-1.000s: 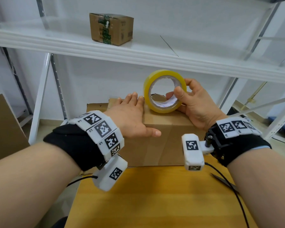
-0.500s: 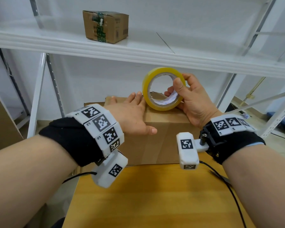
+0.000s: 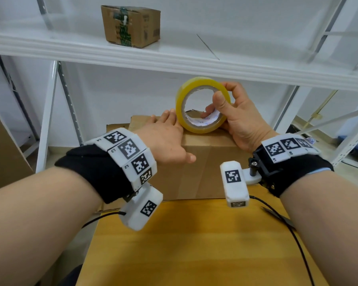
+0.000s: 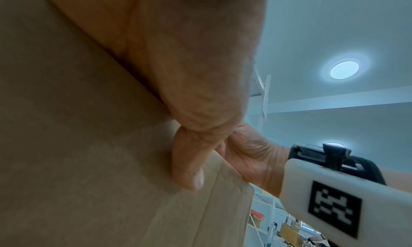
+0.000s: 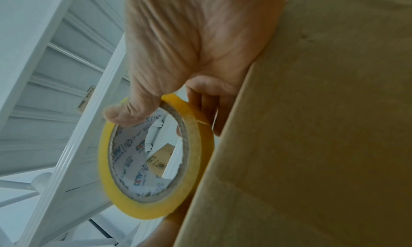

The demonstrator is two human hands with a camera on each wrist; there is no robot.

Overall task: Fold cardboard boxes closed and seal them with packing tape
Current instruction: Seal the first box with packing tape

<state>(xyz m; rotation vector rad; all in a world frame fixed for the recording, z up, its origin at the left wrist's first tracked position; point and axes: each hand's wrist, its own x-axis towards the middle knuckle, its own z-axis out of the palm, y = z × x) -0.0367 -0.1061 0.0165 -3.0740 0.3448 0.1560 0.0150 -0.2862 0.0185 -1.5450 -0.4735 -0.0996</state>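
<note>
Both forearms reach forward over the wooden table [image 3: 194, 244]. The left hand [image 3: 163, 141] lies flat, fingers straight, on top of the cardboard box [image 3: 194, 172], thumb down its near face. Beyond, the right hand [image 3: 240, 118] grips the tape roll [image 3: 203, 129] upright on the box's top.

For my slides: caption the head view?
Left hand flat on box; right hand holds tape roll upright.
</note>
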